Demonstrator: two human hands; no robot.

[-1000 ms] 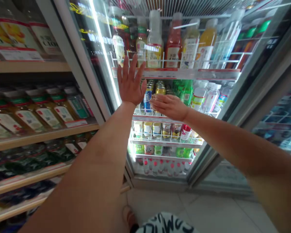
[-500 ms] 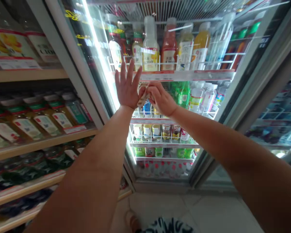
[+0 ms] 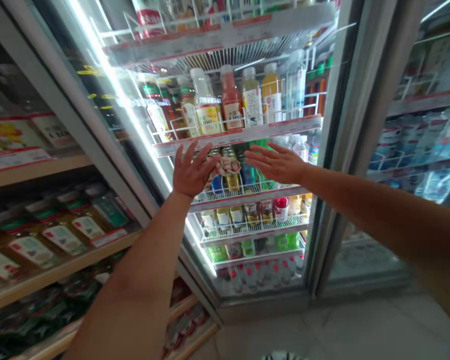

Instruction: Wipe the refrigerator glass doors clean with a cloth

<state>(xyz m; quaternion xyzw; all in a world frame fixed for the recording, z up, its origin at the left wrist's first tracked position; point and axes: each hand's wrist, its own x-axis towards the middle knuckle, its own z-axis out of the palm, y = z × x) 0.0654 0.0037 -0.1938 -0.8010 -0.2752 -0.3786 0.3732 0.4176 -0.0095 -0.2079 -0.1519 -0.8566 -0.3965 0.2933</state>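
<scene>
My left hand (image 3: 191, 172) is raised before the lit drinks fridge, its fingers spread and pointing up. A crumpled pale brown-and-white cloth (image 3: 228, 165) touches its thumb side; whether the palm presses on it is hidden. To the right, my right hand (image 3: 275, 162) is open, fingers stretched toward the cloth with a small gap between. Behind the hands, a wire shelf carries a blue can (image 3: 216, 184), a gold can (image 3: 232, 182) and green bottles, partly covered by the hands and cloth.
Above, a shelf (image 3: 247, 132) holds several juice bottles, among them a red bottle (image 3: 231, 97). Lower shelves hold cans and small bottles. At left stand wooden shelves (image 3: 60, 255) of bottled drinks; a metal door frame (image 3: 341, 165) runs down the right. Pale floor tiles (image 3: 262, 332) lie below.
My right hand has let go of the cloth, opened and moved right. My left hand stays spread beside the cloth. The view has shifted, showing more upper shelving.
</scene>
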